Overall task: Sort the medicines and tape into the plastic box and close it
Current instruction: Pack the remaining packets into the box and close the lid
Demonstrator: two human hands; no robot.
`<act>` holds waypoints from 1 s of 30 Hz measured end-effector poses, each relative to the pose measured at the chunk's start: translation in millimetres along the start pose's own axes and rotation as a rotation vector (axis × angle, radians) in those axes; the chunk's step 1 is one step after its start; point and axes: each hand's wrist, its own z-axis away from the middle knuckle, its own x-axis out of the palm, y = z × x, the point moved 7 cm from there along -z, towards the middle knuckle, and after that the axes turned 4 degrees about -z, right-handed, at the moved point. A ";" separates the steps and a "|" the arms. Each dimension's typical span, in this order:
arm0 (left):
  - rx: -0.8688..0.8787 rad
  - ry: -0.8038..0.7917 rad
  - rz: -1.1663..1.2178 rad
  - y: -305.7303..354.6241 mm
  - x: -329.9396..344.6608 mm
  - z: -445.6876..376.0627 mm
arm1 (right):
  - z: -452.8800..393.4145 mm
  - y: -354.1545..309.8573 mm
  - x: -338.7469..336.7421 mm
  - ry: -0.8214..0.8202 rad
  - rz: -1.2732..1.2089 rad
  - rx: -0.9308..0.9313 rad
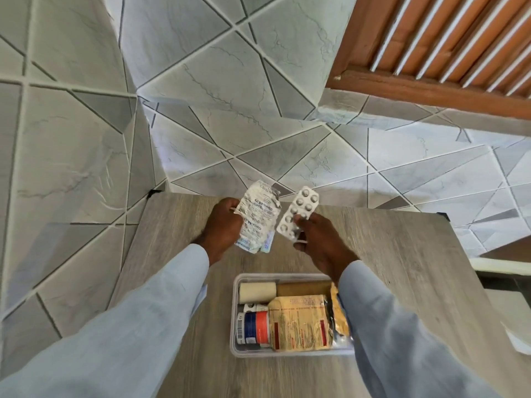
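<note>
Wood-grain table (pixel 388 254) against grey tiled wall (pixel 201 96); hands gripping foil strips (pixel 260 216) and blister pack (pixel 298 212).

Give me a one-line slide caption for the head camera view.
Left hand and right hand each hold a blister pack above the open plastic box.

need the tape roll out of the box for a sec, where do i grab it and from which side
Come from above. The tape roll lies on its side in the plastic box's far-left corner, hemmed by walls and a bottle. Put fingers across its curved top, at the two flat ends.
</note>
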 end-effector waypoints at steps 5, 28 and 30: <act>0.163 -0.218 -0.290 -4.3 21.6 38.8 | 58.8 14.6 -66.0 0.155 0.174 -0.128; 0.360 -0.161 -0.999 -43.6 74.0 125.2 | 120.7 103.3 -154.1 0.273 0.338 -0.134; 0.438 -0.094 -1.017 -44.2 82.7 136.8 | 114.1 104.5 -154.9 0.249 0.377 -0.131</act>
